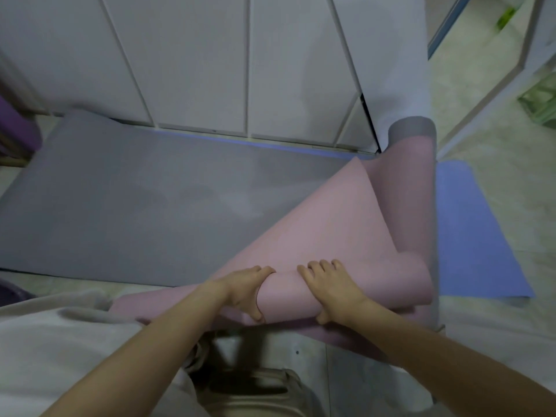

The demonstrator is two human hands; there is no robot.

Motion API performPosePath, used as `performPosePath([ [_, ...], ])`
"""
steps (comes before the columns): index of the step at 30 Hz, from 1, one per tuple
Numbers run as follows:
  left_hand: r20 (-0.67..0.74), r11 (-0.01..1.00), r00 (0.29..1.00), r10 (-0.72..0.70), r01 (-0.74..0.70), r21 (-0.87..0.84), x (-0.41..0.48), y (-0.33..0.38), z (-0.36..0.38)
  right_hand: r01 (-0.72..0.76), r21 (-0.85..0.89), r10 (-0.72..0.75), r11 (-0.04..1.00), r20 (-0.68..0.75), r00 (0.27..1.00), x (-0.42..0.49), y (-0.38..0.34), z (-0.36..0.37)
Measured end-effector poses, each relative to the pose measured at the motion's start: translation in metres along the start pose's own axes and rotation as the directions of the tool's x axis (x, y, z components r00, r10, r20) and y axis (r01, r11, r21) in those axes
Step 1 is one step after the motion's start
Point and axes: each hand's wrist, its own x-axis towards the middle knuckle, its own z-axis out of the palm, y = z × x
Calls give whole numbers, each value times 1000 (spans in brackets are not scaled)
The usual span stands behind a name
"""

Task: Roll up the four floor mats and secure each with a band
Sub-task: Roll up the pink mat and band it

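A mat, grey (144, 206) on top and pink (337, 230) underneath, lies across the floor with its right part folded back and curled over. My left hand (246, 290) and my right hand (331, 290) both grip the near curled pink edge, thumbs below and fingers on top. The fold's far end stands up against the cabinet corner, showing a grey band of its top side (412, 127). A blue mat (472, 236) lies flat beneath it at the right. A purple mat (18, 130) shows at the far left. No band is visible.
White cabinet doors (210, 64) close off the far side. Pale marble floor (496, 326) runs along the right. A white shelf frame (493, 82) with green items stands at the upper right. My light clothing fills the lower left.
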Motion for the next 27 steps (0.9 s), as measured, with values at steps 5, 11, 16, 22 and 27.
performPosePath([
  [5,-103,997,993,-64,69,47,-10,0,16,36,69,-41,997,73,996,15,4,-9],
  [11,-291,970,945,-149,197,143,-22,33,49,19,246,-87,969,268,959,35,8,-23],
  [16,-353,974,927,-129,184,128,-12,34,46,-18,305,-75,952,289,954,32,11,-32],
  [22,-199,991,979,-30,56,125,4,18,18,33,-123,-29,992,34,999,-1,-14,-18],
  [27,-37,998,998,47,-45,31,23,17,0,-111,-128,112,986,4,994,-9,-14,-7],
])
